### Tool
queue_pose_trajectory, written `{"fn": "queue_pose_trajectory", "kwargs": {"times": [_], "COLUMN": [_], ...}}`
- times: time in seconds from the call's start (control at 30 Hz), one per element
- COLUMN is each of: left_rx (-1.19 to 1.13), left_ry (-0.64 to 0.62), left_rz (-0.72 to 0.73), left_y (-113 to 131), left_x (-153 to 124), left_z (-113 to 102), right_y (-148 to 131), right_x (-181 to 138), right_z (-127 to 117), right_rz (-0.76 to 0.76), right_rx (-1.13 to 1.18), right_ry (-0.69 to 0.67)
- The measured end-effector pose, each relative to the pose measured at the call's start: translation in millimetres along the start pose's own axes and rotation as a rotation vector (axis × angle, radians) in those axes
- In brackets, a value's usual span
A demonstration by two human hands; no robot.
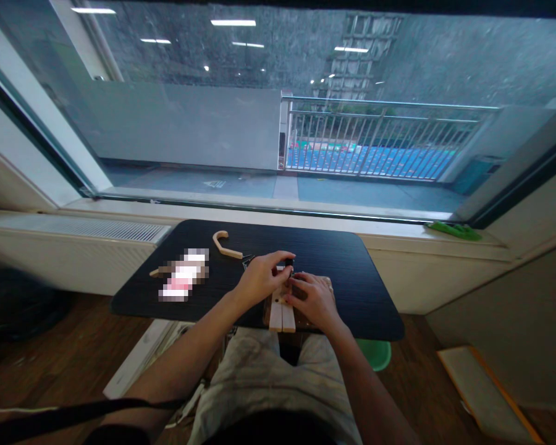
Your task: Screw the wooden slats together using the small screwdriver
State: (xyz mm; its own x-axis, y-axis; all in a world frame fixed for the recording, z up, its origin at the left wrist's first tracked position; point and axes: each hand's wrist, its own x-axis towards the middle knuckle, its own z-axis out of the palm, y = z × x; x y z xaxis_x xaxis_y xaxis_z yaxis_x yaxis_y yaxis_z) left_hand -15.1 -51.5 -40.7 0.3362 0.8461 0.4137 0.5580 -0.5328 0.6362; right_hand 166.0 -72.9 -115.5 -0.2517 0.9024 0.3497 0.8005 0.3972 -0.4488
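My left hand (pixel 259 276) reaches in over the front of the dark table, thumb and index finger closed on a small black piece (pixel 290 263) that stands upright; its kind is unclear. Two pale wooden strips (pixel 276 316) lie side by side under it, with a small dark hole in the left one. My right hand (pixel 315 298) grips and steadies the strips from the right, its fingertips beside the foot of the black piece. Below the strips is a brown block or board (pixel 304 321), partly covered by my right hand.
A hook-shaped wooden piece (pixel 227 248) lies at the table's (pixel 356 272) back left, near small dark metal parts (pixel 247 261). Further left are a pixelated item (pixel 184 276) and a wooden stick end (pixel 155 272). A green basin (pixel 375 353) is under the right edge. A window rises behind.
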Motion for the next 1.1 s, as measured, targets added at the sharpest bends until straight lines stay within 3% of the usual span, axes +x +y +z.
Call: {"fn": "queue_pose_trajectory", "kwargs": {"times": [1.1], "left_rx": [-0.115], "left_ry": [-0.133], "left_rz": [0.019], "left_y": [0.7], "left_x": [1.2], "left_z": [-2.2], "right_y": [-2.7], "right_x": [1.8], "right_z": [-1.8], "right_rz": [0.007], "right_rx": [-0.022], "right_ry": [-0.013]}}
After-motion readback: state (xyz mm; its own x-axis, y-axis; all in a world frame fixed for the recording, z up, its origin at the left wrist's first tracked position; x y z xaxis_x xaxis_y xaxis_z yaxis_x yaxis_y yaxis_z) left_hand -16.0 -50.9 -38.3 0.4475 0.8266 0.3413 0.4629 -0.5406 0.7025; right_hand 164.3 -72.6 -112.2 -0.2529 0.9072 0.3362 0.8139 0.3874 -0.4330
